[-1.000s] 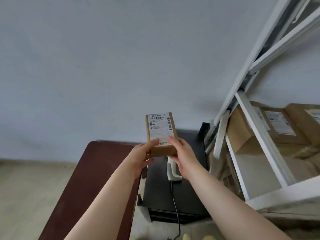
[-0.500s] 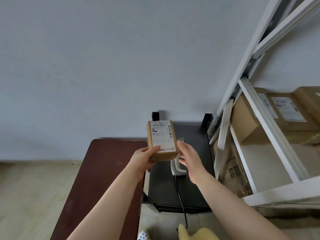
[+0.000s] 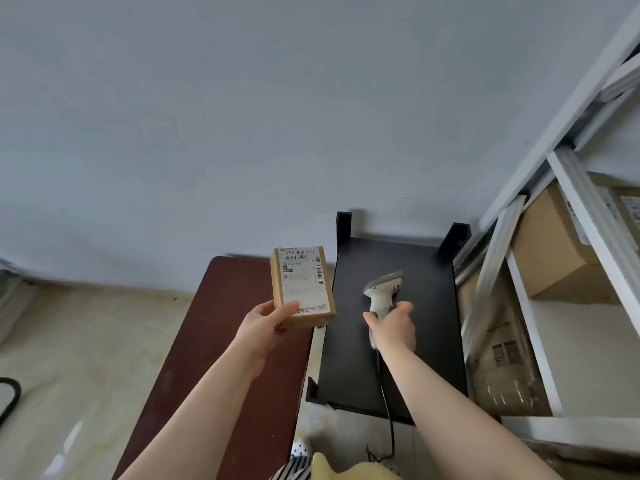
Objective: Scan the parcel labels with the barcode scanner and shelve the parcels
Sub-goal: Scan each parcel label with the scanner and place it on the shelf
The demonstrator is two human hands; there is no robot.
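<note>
The right hand (image 3: 393, 325) has let go of the parcel (image 3: 302, 286) and now curls its fingers around the scanner (image 3: 380, 296) handle on the black bench (image 3: 429, 327). The left hand (image 3: 265, 325) alone holds the parcel up, label facing the camera.

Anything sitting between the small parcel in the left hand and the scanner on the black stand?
Nothing, in the head view. Between the small parcel and the scanner there is only bare top of the black stand. The right hand is at the scanner's handle.
</note>
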